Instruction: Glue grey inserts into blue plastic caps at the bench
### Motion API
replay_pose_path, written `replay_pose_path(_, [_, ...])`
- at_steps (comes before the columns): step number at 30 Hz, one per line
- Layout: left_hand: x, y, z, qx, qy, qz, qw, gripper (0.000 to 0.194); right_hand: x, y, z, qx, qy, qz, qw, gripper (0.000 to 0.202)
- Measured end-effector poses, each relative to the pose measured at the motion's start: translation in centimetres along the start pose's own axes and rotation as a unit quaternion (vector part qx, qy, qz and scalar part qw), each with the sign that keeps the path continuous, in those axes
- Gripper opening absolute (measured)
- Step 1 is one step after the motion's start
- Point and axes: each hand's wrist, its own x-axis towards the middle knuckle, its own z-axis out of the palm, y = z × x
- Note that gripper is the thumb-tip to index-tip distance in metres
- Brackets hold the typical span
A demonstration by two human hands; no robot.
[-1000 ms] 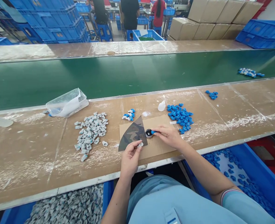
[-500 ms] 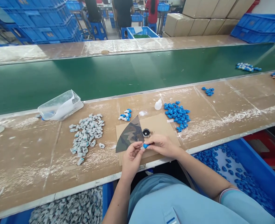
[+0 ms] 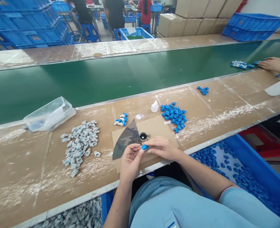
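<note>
A small blue piece (image 3: 145, 147) with a whitish part at its left is pinched between my two hands. My left hand (image 3: 131, 157) grips its pale side, and my right hand (image 3: 163, 148) holds the blue side. Just beyond the fingers stands a small round black container (image 3: 143, 136), beside a camouflage-patterned wedge (image 3: 127, 139) on a cardboard sheet (image 3: 151, 126). Grey-white pieces (image 3: 81, 142) are heaped to the left. To the right lies a pile of blue pieces (image 3: 174, 115), near a white lump (image 3: 154, 106). A few blue-and-white pieces (image 3: 121, 119) sit behind the wedge.
A clear plastic box (image 3: 50, 114) rests by the green conveyor belt (image 3: 116, 76). At the far right, another person's hands (image 3: 271, 64) touch blue-and-white pieces on the belt. Below the table edge are a blue bin (image 3: 261, 167) of blue pieces and grey-white pieces (image 3: 80, 215).
The camera view has shifted, moving the scene mostly left. The other person's hands have come over the belt at the right. My hands still hold the blue piece.
</note>
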Motion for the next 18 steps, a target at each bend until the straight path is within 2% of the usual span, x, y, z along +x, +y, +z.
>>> replay_pose_path(2, [1.1,0.6,-0.8,0.029,0.035,0.004,0.999,0.031,-0.6,0.3,-1.7,-0.058,0.027,0.022,0.998,0.023])
replay_pose_path(4, [2.8,1.0,-1.9,0.052,0.074,0.007,0.996,0.035,-1.4,0.9,-3.8,-0.143,0.085,0.071,0.983,0.019])
replay_pose_path(6, [4.8,1.1,-2.9,0.066,0.1,0.016,0.993,0.036,-2.4,1.8,-5.8,-0.239,0.132,0.126,0.954,0.018])
replay_pose_path(8, [6.7,1.1,-3.5,0.079,0.113,0.03,0.99,0.033,-3.2,2.7,-7.3,-0.308,0.145,0.168,0.925,0.02])
replay_pose_path(10, [8.1,1.1,-3.6,0.091,0.121,0.044,0.987,0.027,-3.7,3.4,-8.2,-0.336,0.122,0.182,0.916,0.025])
replay_pose_path(13, [9.0,1.0,-3.4,0.105,0.127,0.064,0.984,0.024,-4.1,4.0,-8.5,-0.329,0.047,0.157,0.93,0.033])
replay_pose_path(16, [8.0,1.0,-4.1,0.156,0.135,0.083,0.975,0.026,-4.2,4.4,-8.4,-0.31,-0.003,0.12,0.943,0.034])
replay_pose_path(18, [6.4,0.9,-5.4,0.233,0.16,0.112,0.952,0.026,-4.2,4.8,-8.3,-0.301,-0.006,0.108,0.947,0.029])
